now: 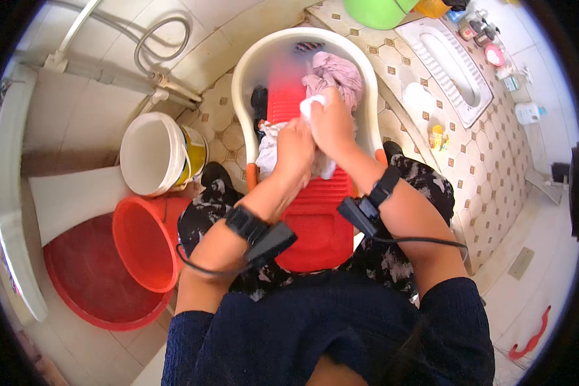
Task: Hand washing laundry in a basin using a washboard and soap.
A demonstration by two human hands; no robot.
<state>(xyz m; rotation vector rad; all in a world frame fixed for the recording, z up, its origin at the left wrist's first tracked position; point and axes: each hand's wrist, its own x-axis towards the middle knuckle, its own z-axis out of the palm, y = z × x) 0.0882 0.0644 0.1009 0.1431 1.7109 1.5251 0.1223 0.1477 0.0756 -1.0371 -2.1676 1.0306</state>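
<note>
I had my left grip (295, 148) and right grip (332, 123) curled closed on white cloth (269, 147) above the red washboard (318, 222); pink cloth (334, 74) lay at one o'clock, white bucket (145, 153) at nine.

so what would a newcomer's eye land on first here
Probably the red washboard, leaning in the white tub near the centre, where the left hand and right hand grip white cloth over it. Next come the red bucket at the left and the green container at the top edge.

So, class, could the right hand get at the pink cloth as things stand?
Probably yes: the right hand is beside the pink cloth, nothing visible between, though it grips white cloth.
</note>
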